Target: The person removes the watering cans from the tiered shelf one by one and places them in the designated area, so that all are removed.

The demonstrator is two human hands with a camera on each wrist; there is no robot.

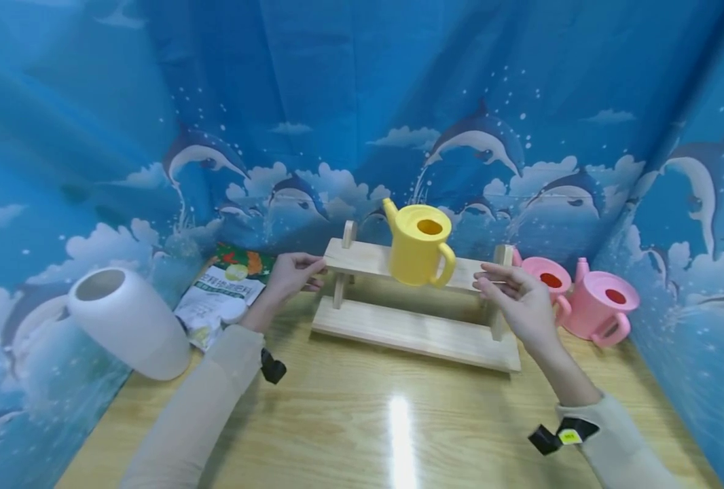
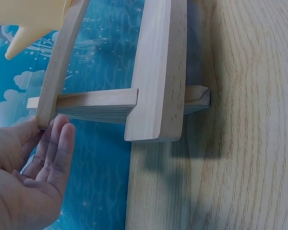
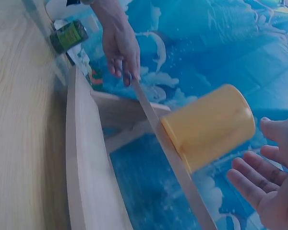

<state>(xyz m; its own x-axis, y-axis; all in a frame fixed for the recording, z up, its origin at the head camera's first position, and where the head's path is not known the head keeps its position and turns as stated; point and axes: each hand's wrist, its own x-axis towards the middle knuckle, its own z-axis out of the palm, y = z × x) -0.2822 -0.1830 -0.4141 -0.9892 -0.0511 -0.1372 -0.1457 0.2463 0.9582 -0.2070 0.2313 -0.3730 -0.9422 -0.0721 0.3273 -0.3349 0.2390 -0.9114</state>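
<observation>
A two-tier wooden shelf [image 1: 411,328] stands on the table, with a yellow watering can [image 1: 412,252] upright on its upper board [image 1: 365,258]. My left hand [image 1: 288,277] pinches the left end of that board; the left wrist view shows the thumb and fingers [image 2: 62,153] on either side of the board's end. Near the board's right end is my right hand [image 1: 521,305]. In the right wrist view its fingers [image 3: 252,179] are spread and relaxed, holding nothing, apart from the can.
Two pink watering cans [image 1: 600,299] stand right of the shelf. To the left are a white vase [image 1: 136,326], which looks tilted, and a printed bag [image 1: 218,299]. A blue dolphin-print curtain [image 1: 337,102] hangs behind and at the sides of the wooden table [image 1: 337,421].
</observation>
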